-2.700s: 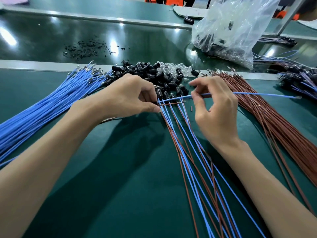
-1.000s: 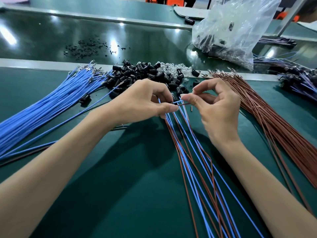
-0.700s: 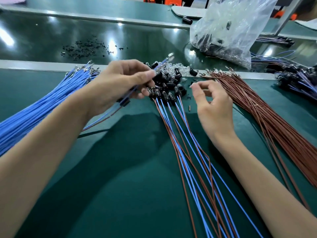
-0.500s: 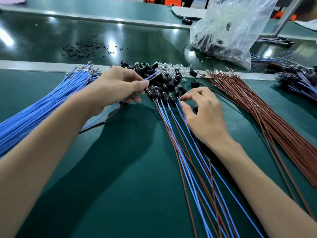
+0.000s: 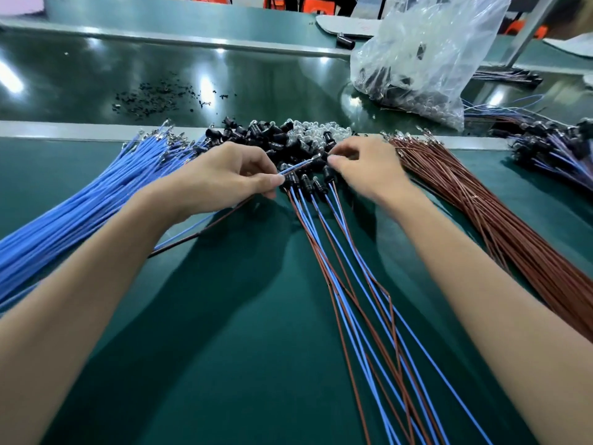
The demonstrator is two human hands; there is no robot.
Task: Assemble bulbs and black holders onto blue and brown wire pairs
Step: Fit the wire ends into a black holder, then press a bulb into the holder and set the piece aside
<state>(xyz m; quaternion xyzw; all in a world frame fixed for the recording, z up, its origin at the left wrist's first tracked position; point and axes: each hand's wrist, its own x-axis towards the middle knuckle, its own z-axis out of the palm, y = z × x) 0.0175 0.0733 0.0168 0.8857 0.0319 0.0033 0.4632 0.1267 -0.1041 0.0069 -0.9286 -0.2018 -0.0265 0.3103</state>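
Left hand (image 5: 221,178) fingers (image 5: 272,181) pinch wire pair (image 5: 296,166) (tip beside right hand (image 5: 365,171) fingers (image 5: 337,160); their hold unclear).

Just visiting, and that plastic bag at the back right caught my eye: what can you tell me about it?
The bag is thin, clear, crinkled plastic, slumped loosely, with its top running out of view. Small black parts and clear bulbs lie in its bottom. It sits on the glossy dark surface beyond the metal strip, at the far right. Loose wires lie by its right edge.
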